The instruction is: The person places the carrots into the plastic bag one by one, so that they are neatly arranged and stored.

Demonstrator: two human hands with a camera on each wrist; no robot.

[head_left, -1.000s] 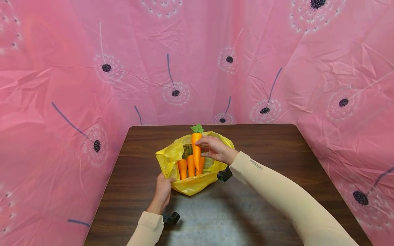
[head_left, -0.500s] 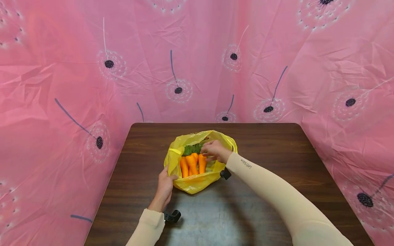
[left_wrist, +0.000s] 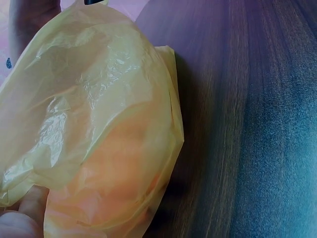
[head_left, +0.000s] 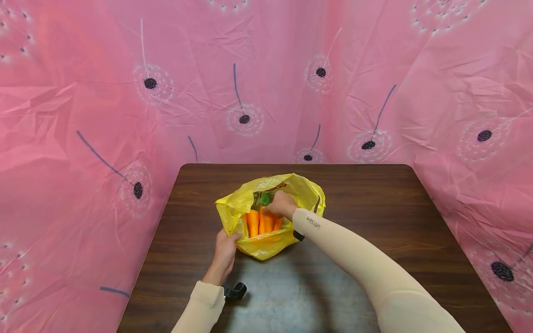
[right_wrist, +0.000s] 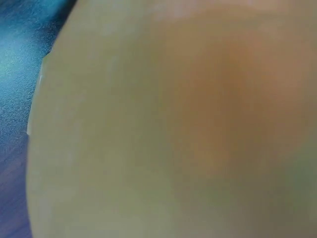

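A yellow plastic bag [head_left: 260, 247] lies on the table with its mouth spread toward the head camera. Several orange carrots [head_left: 253, 224] with green leafy tops [head_left: 265, 199] lie side by side inside. At the bag's near left rim, my left hand [head_left: 225, 249] pinches the plastic between thumb and fingers. My right hand [head_left: 282, 204] reaches into the mouth, fingers curled down around the upper end of a carrot [head_left: 268, 222]; the wrist hides part of the bag's right side. In the right wrist view, the bag's blurred plastic [right_wrist: 99, 148] covers that hand.
The dark wood table [head_left: 366, 194] extends around the bag on every side. Behind and beside it hangs a pink curtain [head_left: 275, 92] with a dandelion print. A black wrist camera [head_left: 236, 291] sits on my left wrist.
The carrot held upright a second ago has gone down among the others in the bag. My right hand let go, then moved lower and left onto a carrot top. My left hand kept the rim.
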